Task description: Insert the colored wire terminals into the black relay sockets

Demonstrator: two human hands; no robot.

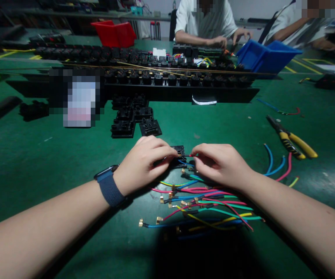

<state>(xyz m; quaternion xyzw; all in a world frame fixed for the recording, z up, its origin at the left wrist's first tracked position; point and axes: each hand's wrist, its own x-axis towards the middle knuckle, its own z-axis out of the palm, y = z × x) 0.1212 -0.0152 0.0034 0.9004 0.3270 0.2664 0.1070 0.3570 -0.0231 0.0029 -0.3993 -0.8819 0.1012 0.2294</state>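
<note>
My left hand [151,157], a dark blue watch [111,186] on its wrist, is closed with its fingertips at the left side of a small black plastic socket module [180,148]. What it grips is hidden by the fingers. Opposite it, my right hand [218,161] pinches a red wire with a black sleeve [187,155], whose sleeved end points left over the module, close to the left fingertips. Below both hands lie several coloured wires [214,190] in red, blue, green and yellow, many ending in brass terminals [141,223].
Yellow-handled pliers [298,145] lie at right. More black modules [123,128] sit beyond my left hand, near a blurred-out object [82,100]. Long racks of black sockets [156,79] cross the table. Behind are a red bin [113,34], a blue bin [265,58] and two people.
</note>
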